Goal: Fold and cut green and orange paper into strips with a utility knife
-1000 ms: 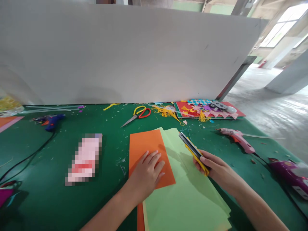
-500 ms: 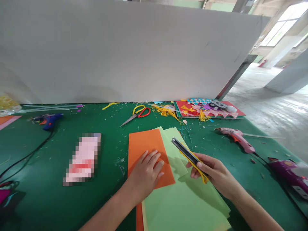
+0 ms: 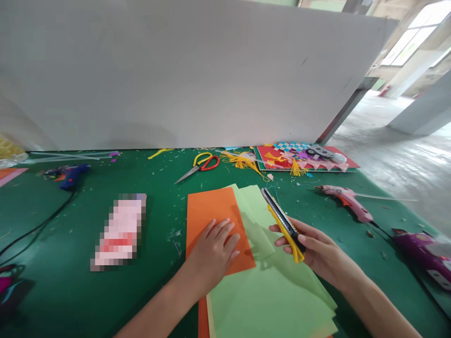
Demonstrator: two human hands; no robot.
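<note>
My left hand [image 3: 214,251] lies with its fingers stretched out on an orange sheet of paper [image 3: 211,209]. That sheet rests over several light green sheets [image 3: 264,300], with more orange showing at the lower left of the stack. Above the right side of the green paper, my right hand [image 3: 312,249] grips a yellow and black utility knife [image 3: 283,225]. The knife tilts, its front end pointing up and to the left. Whether any blade sticks out of it I cannot tell.
Scissors [image 3: 199,166] lie behind the paper, near yellow tassels [image 3: 243,160] and a red board [image 3: 352,164] with cut scraps. Pink [image 3: 347,199] and purple [image 3: 419,251] glue guns lie right, a blue one [image 3: 72,177] left. A pixelated pink item [image 3: 121,230] is left of the paper.
My right hand has turned the utility knife to a steeper angle and shifted it slightly right and up. My left hand stays on the orange sheet.
</note>
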